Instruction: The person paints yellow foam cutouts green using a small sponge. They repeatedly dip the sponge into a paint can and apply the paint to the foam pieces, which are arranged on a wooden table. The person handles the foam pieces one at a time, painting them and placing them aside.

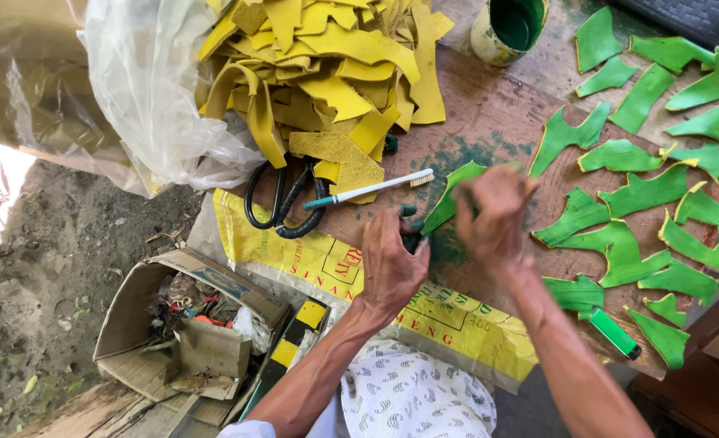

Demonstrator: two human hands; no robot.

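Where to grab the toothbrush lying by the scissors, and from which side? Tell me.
Take the toothbrush by its teal grip end, lower left near the scissors, coming from above with fingers across the slim handle. It lies flat on the board, bristle head pointing up and right toward the green-stained patch, so the handle end is probably the cleaner part. Its middle crosses a yellow scrap.

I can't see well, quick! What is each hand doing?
Left hand: fingers closed, pinning the lower end of a green painted scrap.
Right hand: blurred, on the same scrap; grip cannot be told.
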